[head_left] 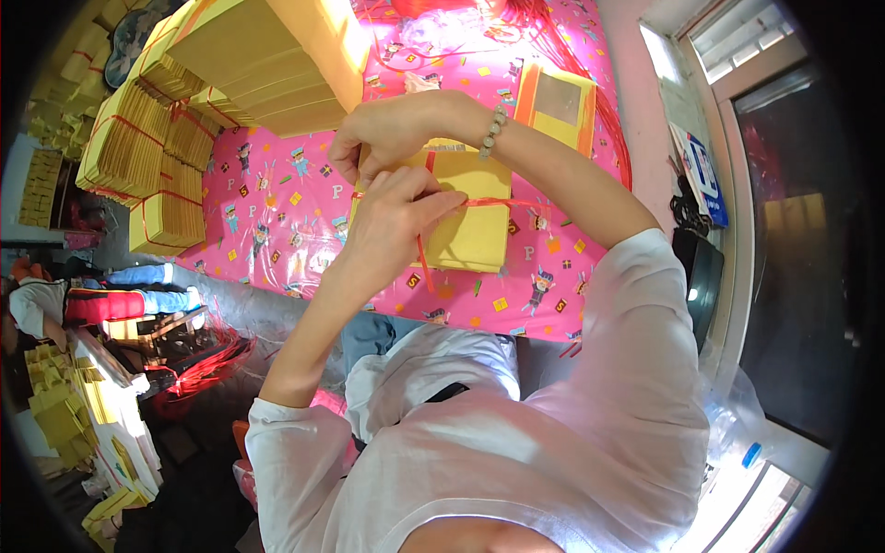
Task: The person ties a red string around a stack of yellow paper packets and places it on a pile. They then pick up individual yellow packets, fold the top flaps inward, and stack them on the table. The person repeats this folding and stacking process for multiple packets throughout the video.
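Note:
A flat stack of yellow paper (470, 241) lies on the table before me, with red string (493, 201) crossing over it both ways. My left hand (392, 217) rests on the left part of the stack, fingers curled and thumb pressed down on the string where it crosses. Just beyond it, my right hand (392, 136) reaches over from the right, wrist bent, above the stack's far left corner. Its fingers are pinched together, and a bit of red string shows just below them. The fingertips themselves are partly hidden. A loose string end hangs toward the near edge of the stack.
Tied yellow paper bundles (138, 138) and a tall yellow stack (258, 74) stand at the table's left. A yellow and orange packet (558, 106) lies at the far right. Loose red strings (616, 138) run along the right edge of the pink patterned table (277, 221).

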Action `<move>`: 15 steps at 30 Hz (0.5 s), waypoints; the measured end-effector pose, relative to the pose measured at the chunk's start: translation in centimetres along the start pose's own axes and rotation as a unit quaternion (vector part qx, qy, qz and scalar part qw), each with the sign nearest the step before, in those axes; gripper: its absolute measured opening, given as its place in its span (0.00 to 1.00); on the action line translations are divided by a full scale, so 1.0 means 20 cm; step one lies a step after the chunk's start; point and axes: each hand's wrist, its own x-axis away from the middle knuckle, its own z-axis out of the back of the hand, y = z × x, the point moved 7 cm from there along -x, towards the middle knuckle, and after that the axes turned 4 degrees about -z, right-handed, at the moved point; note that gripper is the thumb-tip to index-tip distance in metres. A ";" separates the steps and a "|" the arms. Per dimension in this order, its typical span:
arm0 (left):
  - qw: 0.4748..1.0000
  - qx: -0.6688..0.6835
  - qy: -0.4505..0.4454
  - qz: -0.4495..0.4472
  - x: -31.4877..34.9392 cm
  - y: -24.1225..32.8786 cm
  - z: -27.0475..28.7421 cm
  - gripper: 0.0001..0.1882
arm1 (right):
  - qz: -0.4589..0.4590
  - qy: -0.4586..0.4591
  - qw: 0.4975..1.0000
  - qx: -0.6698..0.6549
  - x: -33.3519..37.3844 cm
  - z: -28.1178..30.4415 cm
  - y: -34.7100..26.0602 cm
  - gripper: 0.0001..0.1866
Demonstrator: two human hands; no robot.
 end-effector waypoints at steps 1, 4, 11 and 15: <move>1.000 -0.008 -0.008 -0.003 0.00 0.00 0.00 0.14 | -0.014 0.018 1.000 0.016 0.01 0.01 0.00 0.07; 1.000 -0.018 -0.001 -0.012 0.00 0.00 -0.02 0.14 | 0.008 0.204 0.976 0.079 0.14 0.09 -0.04 0.08; 0.999 -0.036 0.010 0.007 0.00 0.01 0.02 0.13 | -0.038 0.687 0.708 -0.156 0.93 0.05 -0.19 0.06; 0.998 -0.070 0.000 -0.001 -0.01 0.04 0.03 0.13 | -0.093 0.862 0.470 -0.166 1.24 -0.45 -0.11 0.06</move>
